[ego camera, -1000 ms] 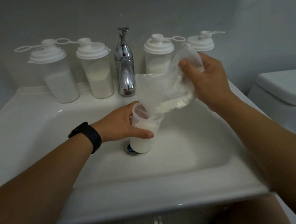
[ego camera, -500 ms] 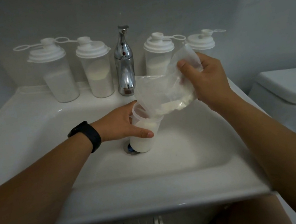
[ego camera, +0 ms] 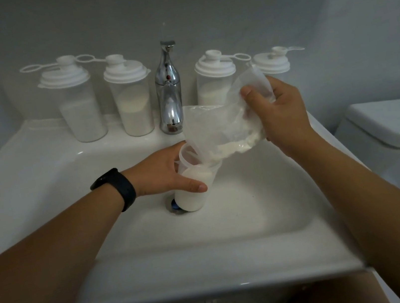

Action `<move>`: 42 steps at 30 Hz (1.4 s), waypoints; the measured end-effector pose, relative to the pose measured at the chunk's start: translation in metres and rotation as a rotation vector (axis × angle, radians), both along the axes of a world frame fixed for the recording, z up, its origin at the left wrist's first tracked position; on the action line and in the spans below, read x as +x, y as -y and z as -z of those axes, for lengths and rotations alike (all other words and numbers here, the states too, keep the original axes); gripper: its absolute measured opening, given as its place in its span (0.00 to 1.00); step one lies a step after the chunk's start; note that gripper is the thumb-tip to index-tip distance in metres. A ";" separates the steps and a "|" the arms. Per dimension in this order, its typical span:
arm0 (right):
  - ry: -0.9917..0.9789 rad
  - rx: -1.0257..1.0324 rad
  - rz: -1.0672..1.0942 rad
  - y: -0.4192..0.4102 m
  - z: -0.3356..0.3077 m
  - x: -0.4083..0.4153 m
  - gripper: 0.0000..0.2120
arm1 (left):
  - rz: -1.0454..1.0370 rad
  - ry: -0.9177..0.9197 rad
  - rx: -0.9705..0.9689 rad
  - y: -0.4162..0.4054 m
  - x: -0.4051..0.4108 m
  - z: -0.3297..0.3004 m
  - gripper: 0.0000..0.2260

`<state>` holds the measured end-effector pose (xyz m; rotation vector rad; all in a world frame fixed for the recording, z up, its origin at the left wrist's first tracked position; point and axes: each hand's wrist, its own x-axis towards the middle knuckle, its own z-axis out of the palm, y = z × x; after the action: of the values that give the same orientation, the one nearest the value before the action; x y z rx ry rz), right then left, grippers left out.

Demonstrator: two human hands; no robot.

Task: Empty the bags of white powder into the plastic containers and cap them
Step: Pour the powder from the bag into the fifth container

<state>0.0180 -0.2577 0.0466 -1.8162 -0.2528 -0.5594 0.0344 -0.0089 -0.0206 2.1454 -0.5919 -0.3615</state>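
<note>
Left hand (ego camera: 168,172) gripped open plastic container (ego camera: 194,191) in sink (ego camera: 129,241). Right hand (ego camera: 279,112) clutched tilted powder bag (ego camera: 216,127), mouth in container.

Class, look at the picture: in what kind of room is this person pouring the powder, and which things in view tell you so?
Most likely a bathroom. The work is done in a white washbasin with a chrome tap at its back, and a white toilet cistern stands just to the right.

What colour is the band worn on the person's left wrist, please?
Black. The wristband shows plainly in the head view, just behind the left hand.
</note>
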 end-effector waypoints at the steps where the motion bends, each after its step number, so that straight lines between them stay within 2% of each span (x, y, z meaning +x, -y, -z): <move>1: -0.001 -0.003 -0.001 -0.001 0.000 0.000 0.06 | -0.004 -0.001 -0.001 0.000 0.000 0.000 0.36; 13: -0.013 -0.008 0.003 -0.001 0.000 -0.001 0.05 | 0.004 -0.019 0.001 -0.001 -0.002 -0.001 0.35; 18: -0.086 -0.092 -0.045 0.000 -0.002 -0.002 0.07 | -0.007 -0.024 0.007 -0.001 -0.001 -0.001 0.35; 25: -0.006 -0.032 0.049 0.002 -0.006 -0.002 0.08 | -0.007 -0.012 -0.001 0.000 0.000 0.000 0.36; 42: 0.028 -0.064 -0.006 -0.002 -0.002 -0.003 0.06 | -0.001 -0.013 0.004 0.000 -0.001 -0.001 0.33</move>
<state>0.0146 -0.2562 0.0485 -1.8694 -0.2981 -0.5785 0.0335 -0.0084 -0.0201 2.1462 -0.5833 -0.3757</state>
